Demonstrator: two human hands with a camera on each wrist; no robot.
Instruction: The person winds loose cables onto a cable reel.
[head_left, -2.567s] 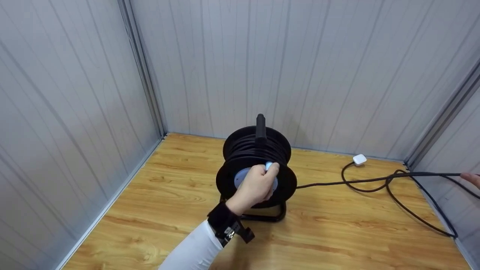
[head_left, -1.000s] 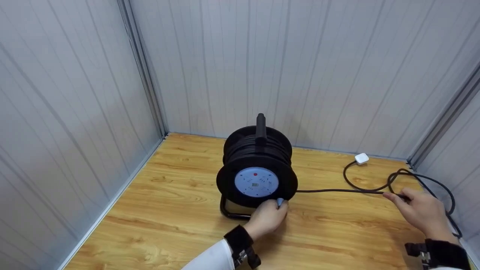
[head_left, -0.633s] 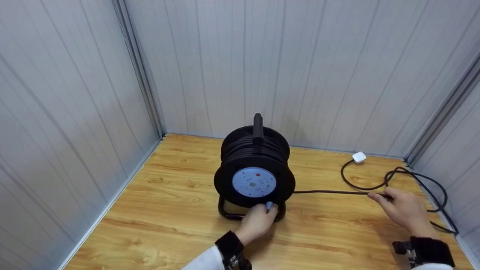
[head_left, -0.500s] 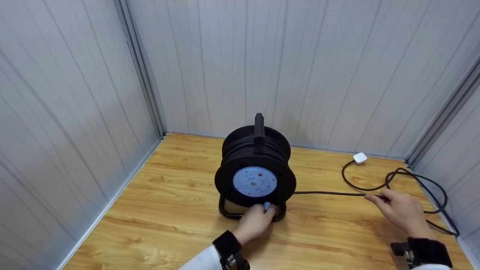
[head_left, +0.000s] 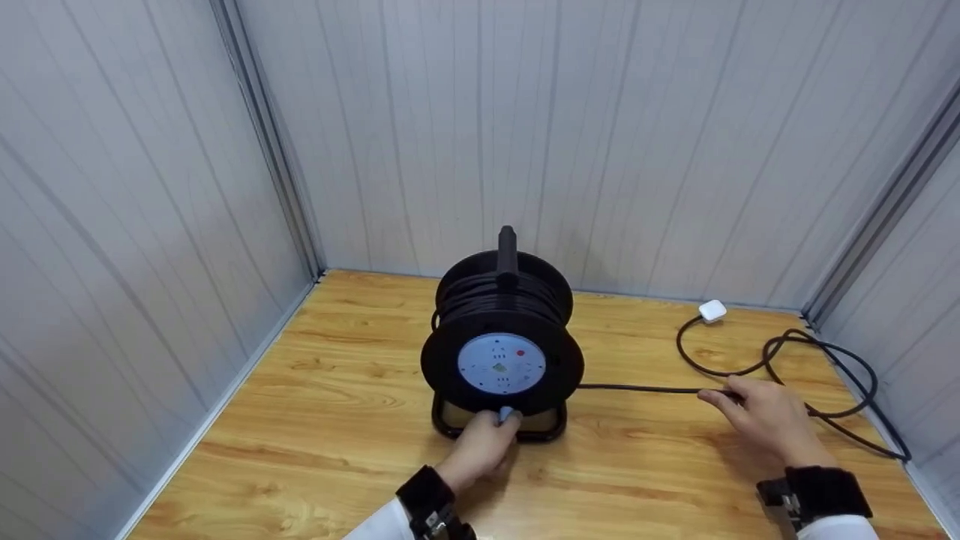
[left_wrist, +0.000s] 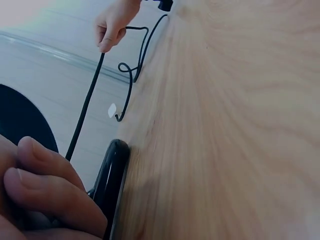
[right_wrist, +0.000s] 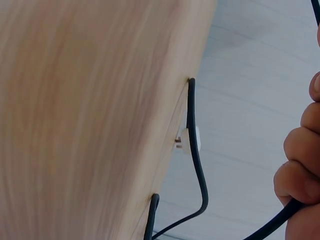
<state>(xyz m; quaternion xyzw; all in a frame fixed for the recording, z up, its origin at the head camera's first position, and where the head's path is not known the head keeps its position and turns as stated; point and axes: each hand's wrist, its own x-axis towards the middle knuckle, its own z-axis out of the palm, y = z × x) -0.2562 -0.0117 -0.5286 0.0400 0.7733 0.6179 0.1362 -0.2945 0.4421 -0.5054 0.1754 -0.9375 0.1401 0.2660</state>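
A black cable reel [head_left: 504, 319] with a pale blue socket face [head_left: 501, 364] stands on its tubular frame in the head view. My left hand [head_left: 484, 442] grips the small blue crank knob [head_left: 505, 413] at the bottom of the reel's front disc. Off to the right, my right hand [head_left: 772, 416] holds the black cable [head_left: 637, 388], which runs taut to the reel. In the left wrist view, curled left fingers [left_wrist: 55, 190] sit beside the reel's frame [left_wrist: 112, 172]. The right wrist view has the right fingers [right_wrist: 300, 165] wrapped round the cable.
Past the right hand, loose cable loops [head_left: 862, 375] lie near the right wall. A white plug [head_left: 712, 310] on the cable's end lies by the back wall [head_left: 637, 150]. The wooden surface [head_left: 337, 450] is walled at left, back and right.
The left hand has carried the knob from the top of the disc round to the bottom, turning the reel. The right hand has come into view and moved left, still holding the cable.
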